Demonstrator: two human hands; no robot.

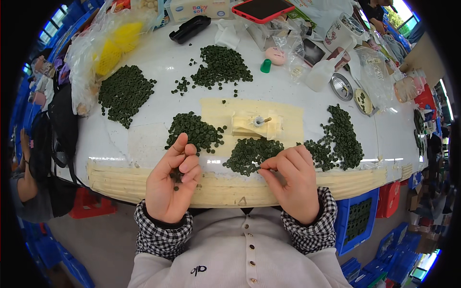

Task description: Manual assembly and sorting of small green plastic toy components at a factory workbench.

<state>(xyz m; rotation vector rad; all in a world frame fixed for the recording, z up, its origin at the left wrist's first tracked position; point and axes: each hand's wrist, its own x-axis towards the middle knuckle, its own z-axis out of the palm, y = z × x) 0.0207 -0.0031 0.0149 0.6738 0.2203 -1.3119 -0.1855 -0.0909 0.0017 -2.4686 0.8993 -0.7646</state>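
My left hand (172,185) is turned palm up near the table's front edge, fingers curled. A few small dark green round pieces (176,176) show in its palm. Just beyond it lies a heap of the same pieces (194,132). My right hand (295,180) points inward with thumb and forefinger pinched at the edge of the front middle heap (249,156); whatever sits between the tips is too small to make out. Behind that heap stands a tape-covered block (245,125) with a metal collar and a thin brass-coloured pin (265,120) sticking up.
More heaps lie at the left (126,93), far middle (223,67) and right (343,137). Along the back are a black tray (190,29), a red-edged phone (262,8), a white bottle (319,74) and a round tin (341,86). A blue crate (357,221) stands below, right.
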